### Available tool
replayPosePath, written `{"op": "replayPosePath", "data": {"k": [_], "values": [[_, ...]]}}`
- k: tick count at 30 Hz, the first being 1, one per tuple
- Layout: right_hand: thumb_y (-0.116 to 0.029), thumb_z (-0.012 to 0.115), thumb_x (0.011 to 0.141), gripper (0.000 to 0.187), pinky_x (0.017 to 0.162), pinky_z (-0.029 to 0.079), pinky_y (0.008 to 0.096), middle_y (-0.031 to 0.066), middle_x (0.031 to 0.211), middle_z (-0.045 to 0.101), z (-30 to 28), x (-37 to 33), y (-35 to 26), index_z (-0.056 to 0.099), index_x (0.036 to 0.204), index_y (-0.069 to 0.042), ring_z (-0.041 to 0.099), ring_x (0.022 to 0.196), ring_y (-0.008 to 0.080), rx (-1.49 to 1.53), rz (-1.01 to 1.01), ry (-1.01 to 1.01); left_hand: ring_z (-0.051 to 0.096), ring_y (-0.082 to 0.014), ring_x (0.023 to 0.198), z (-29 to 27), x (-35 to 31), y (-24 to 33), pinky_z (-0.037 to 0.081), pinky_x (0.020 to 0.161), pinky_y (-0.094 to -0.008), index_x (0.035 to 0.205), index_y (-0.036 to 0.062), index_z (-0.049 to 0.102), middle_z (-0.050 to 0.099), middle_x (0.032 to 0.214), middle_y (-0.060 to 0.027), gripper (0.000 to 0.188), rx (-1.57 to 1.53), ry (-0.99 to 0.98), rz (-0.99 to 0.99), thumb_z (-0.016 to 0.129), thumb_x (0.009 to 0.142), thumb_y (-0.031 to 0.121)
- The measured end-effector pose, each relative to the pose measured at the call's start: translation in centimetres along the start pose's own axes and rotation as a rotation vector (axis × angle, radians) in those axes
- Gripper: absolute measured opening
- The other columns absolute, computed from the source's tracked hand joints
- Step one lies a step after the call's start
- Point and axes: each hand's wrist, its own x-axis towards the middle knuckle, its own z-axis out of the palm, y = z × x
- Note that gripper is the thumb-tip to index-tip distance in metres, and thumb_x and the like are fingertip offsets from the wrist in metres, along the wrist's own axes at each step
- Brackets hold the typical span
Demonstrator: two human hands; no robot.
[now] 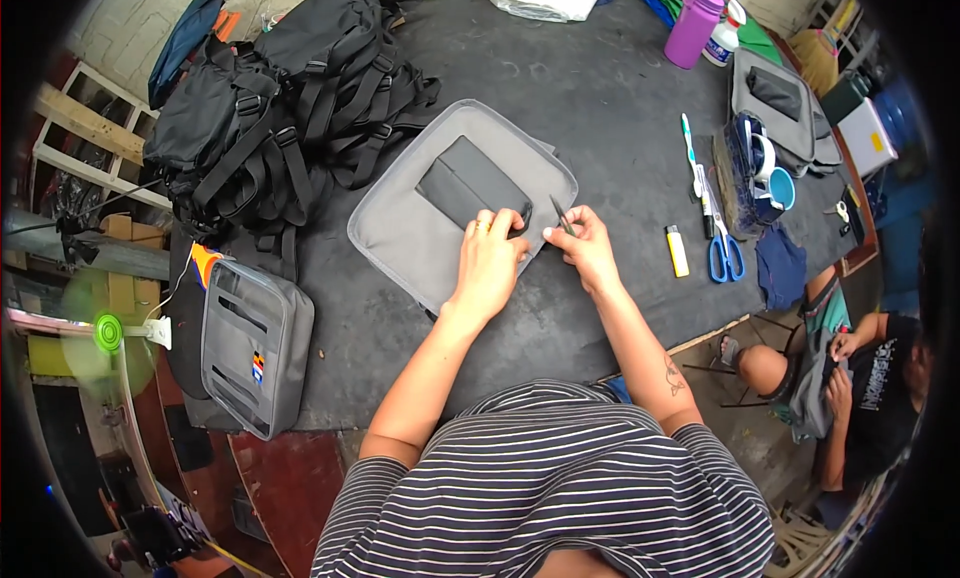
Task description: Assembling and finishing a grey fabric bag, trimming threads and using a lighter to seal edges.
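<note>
In front of me a grey fabric bag piece (395, 213) with piped edges lies at a slant on the table. A dark rectangular fabric patch (468, 178) sits in its middle. My left hand (487, 263) rests on the near part of the piece, its fingers bent and closed on the patch's near right corner. At the right edge of the piece, my right hand (588, 248) grips a small dark pointed tool (558, 212), its tip upward. Whether that is snips or tweezers is too small to tell.
Black strapped bags (290, 108) pile up at the back left; a grey case (255, 348) stands at the left edge. To the right lie a yellow lighter (677, 252), blue-handled scissors (727, 258) and a purple bottle (693, 26). Another person (860, 378) sits beyond the right edge, handling grey fabric.
</note>
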Motion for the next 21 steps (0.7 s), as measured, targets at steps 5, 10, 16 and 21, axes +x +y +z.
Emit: {"op": "replayPosePath", "data": {"k": [5,10,16,21], "values": [[0.004,0.070,0.075,0.031,0.042,0.030,0.0186,-0.0035,0.071,0.053,0.9,0.0,0.6,0.045,0.087,-0.012,0.044,0.051,0.0030,0.158,0.058,0.034,0.049,-0.0286,0.093,1.6,-0.7,-0.8,0.040,0.078,-0.0395,0.086,0.0043,0.061,0.053,0.098,-0.0112,0.013,0.157,-0.014,0.067,0.063,0.073,0.005],[0.006,0.069,0.074,0.033,0.043,0.031,0.0198,-0.0017,0.074,0.052,0.3,-0.8,0.1,0.044,0.088,-0.011,0.043,0.053,0.0046,0.384,0.114,-0.021,0.046,-0.0292,0.092,-0.3,-0.2,-0.9,0.039,0.089,-0.0360,0.093,0.0003,0.049,0.039,0.105,-0.0157,0.008,-0.584,0.187,-0.252,0.045,0.095,0.007],[0.005,0.072,0.073,0.035,0.043,0.029,0.0203,-0.0015,0.076,0.053,0.0,-1.2,0.0,0.045,0.089,-0.010,0.044,0.056,0.0047,0.370,0.135,-0.010,0.049,-0.0281,0.104,-1.9,-0.2,-0.8,0.040,0.088,-0.0390,0.082,0.0052,0.067,0.055,0.104,-0.0088,0.010,-0.100,-0.012,0.039,0.066,0.072,0.004],[-0.004,0.070,0.080,0.029,0.062,0.047,0.0240,0.0042,0.081,0.060,0.2,-2.8,-1.9,0.047,0.097,-0.005,0.058,0.069,0.0104,-0.009,0.066,-0.018,0.048,-0.0282,0.109,-0.6,-0.8,-0.1,0.038,0.091,-0.0422,0.081,0.0025,0.066,0.055,0.106,-0.0106,0.012,0.038,-0.015,0.060,0.068,0.069,0.006]]}}
